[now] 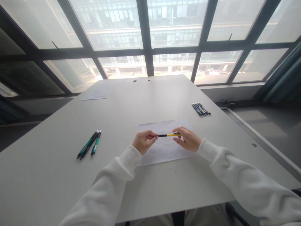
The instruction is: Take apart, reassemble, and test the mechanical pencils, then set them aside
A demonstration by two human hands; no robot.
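A yellow pen with a black grip is held level between both hands, above a white sheet of paper. My left hand pinches its tip end with thumb and fingers. At the other end, my right hand has its fingers around the pen's yellow barrel near the black clip. Part of that end is hidden by the fingers. The paper lies flat on the table, partly under my hands and sleeves.
Several green and black pens lie on the left of the white table. A row of several dark pens is at the right. More paper lies far left, near the windows. The table's front edge is close to my body.
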